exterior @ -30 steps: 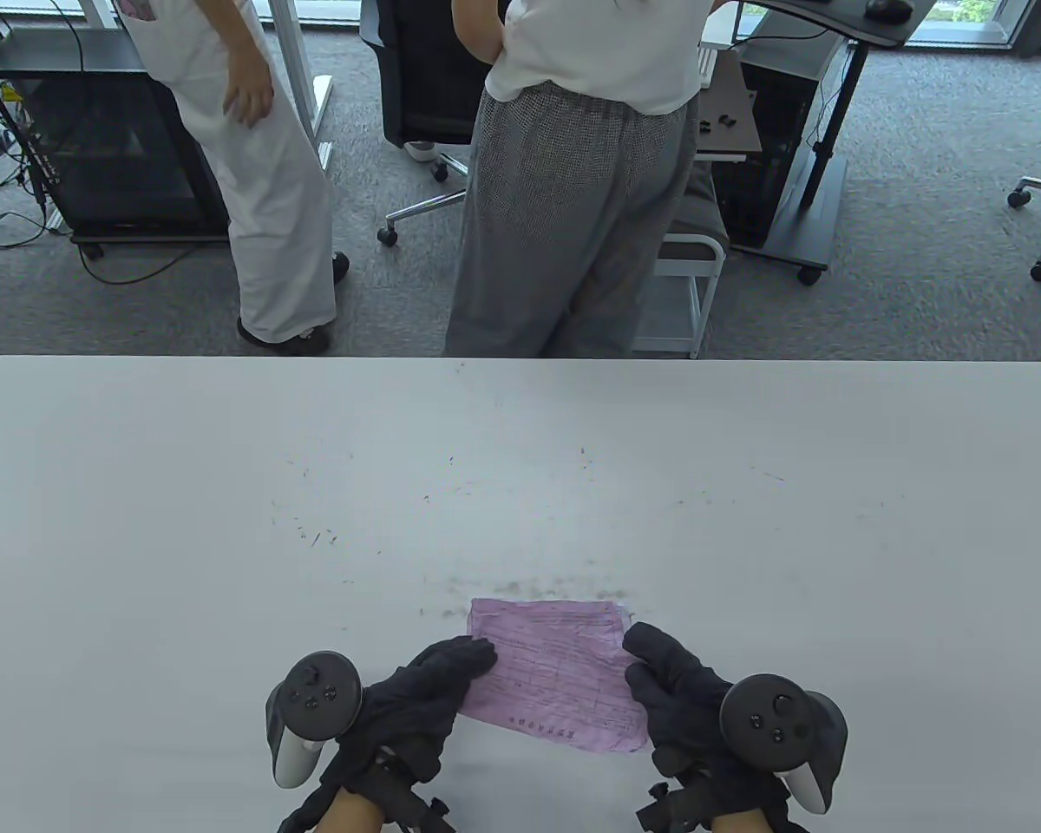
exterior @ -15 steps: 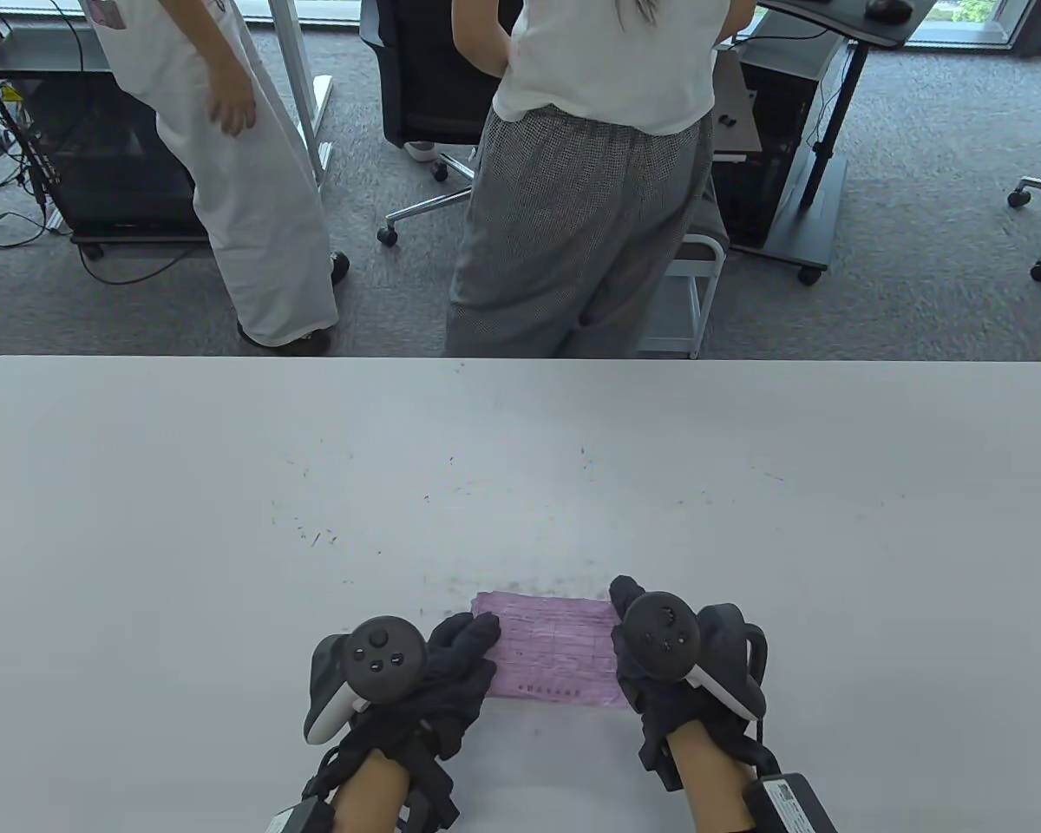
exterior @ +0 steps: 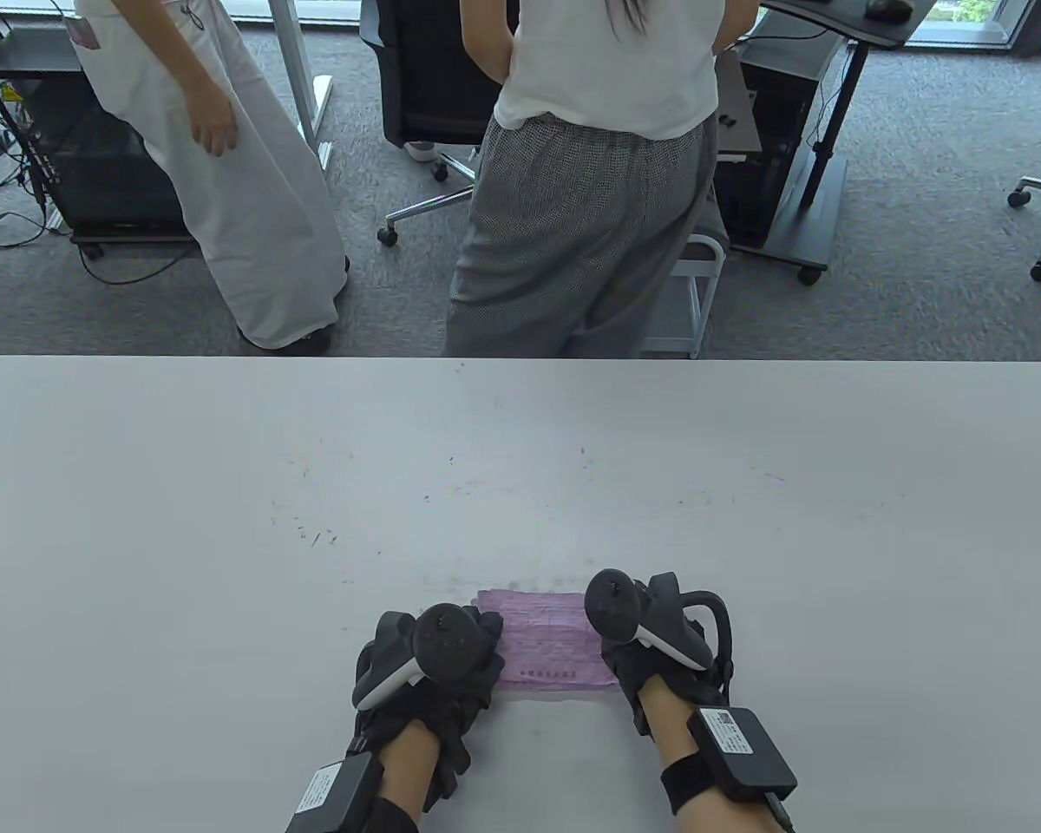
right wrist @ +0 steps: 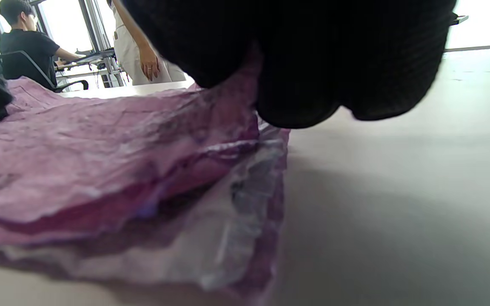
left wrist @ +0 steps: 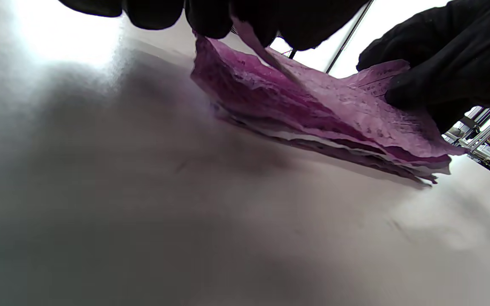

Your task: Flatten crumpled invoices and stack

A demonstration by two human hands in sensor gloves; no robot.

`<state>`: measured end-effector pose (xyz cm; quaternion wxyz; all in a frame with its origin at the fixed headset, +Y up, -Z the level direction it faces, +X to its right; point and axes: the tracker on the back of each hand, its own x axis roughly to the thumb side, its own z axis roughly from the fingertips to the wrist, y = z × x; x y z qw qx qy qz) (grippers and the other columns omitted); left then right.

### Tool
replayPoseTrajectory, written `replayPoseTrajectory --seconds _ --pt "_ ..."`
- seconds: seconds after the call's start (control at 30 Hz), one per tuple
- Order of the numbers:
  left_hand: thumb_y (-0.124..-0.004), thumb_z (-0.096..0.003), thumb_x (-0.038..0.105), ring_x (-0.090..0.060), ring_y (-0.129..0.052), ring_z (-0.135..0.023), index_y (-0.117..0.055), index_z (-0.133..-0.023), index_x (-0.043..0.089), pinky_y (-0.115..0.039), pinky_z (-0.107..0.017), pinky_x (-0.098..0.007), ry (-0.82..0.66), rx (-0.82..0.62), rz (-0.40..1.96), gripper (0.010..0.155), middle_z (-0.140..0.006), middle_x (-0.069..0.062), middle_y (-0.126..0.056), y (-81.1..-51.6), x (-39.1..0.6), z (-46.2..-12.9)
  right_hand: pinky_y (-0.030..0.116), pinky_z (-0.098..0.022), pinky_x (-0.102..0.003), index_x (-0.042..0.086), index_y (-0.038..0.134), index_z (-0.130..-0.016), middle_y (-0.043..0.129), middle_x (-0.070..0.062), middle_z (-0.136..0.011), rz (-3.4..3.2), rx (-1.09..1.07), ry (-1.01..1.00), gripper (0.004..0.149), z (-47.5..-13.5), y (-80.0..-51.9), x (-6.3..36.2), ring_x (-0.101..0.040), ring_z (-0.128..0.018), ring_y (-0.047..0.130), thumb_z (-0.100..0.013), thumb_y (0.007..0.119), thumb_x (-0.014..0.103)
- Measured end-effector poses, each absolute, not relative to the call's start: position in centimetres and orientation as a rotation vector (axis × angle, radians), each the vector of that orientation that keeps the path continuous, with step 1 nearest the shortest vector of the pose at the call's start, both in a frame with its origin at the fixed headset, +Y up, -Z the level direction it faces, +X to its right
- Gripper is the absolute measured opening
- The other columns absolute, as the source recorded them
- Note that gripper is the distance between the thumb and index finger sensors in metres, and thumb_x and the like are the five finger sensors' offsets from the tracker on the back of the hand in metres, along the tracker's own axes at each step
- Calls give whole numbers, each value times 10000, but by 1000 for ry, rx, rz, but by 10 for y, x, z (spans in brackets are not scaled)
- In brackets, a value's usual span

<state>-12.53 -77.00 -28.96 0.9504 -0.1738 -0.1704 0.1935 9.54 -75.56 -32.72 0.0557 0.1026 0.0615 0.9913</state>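
Note:
A stack of wrinkled pink invoices [exterior: 548,640] lies near the table's front edge, between my two hands. My left hand [exterior: 488,644] holds the stack's left end; in the left wrist view its fingertips [left wrist: 211,23] pinch the raised edge of the top sheet [left wrist: 313,97]. My right hand [exterior: 614,661] holds the right end, fingers curled over the paper's edge [right wrist: 245,110]. The trackers hide most of both hands from above. Several sheet edges [right wrist: 236,221] show layered at the stack's side, pink over whitish ones.
The white table [exterior: 520,468] stretches wide around the stack, with faint scuff marks in the middle. Two people [exterior: 590,173] stand just beyond the far edge, with office chairs, a cabinet and desks behind them.
Both hands have moved forward and inward, from lying flat at the sheet's sides to gripping the stack's two ends. The visible pink area between them has shrunk.

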Motion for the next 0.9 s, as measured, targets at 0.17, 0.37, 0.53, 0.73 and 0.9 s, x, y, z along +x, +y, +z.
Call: replayPoseTrajectory --seconds 0.17,0.37,0.53,0.73,0.9 --pt "-734 -587 247 -587 -386 -966 -574 -1085 55 -448 -664 -694 -353 -371 271 557 -1101 -190 -427 -775 -118 -291 877 -396 -471 98 625 -951 870 -157 -767 3122 344 202 507 -326 -767 84 -306 -564 952 -489 814 181" --pt "-757 -575 241 -590 -319 -965 -551 -1094 97 -424 -667 -692 -352 -385 165 577 -1120 -155 -297 -782 -114 -290 869 -412 -445 129 628 -951 841 -136 -791 3289 338 144 535 -323 -773 77 -291 -589 929 -473 846 233" --pt "-728 -589 267 -629 -275 -966 -494 -1113 145 -403 -662 -699 -300 -463 250 587 -1114 -233 -212 -787 -120 -290 825 -465 -471 113 567 -987 647 -258 -959 3328 215 164 625 -323 -767 91 -391 -732 818 -475 841 345" --pt "-718 -586 262 -610 -326 -988 -528 -1111 186 -467 -668 -683 -339 -390 369 563 -1113 -233 -199 -778 -134 -292 810 -498 -511 90 542 -999 635 -302 -972 3114 97 169 617 -313 -743 125 -439 -764 803 -498 808 332" --pt "-670 -593 220 -615 -431 -982 -495 -1112 93 -537 -656 -669 -241 -269 684 562 -1101 -283 -265 -763 -154 -290 817 -497 -513 49 520 -1009 628 -348 -975 2610 -93 208 552 -291 -740 148 -483 -782 798 -549 709 288"
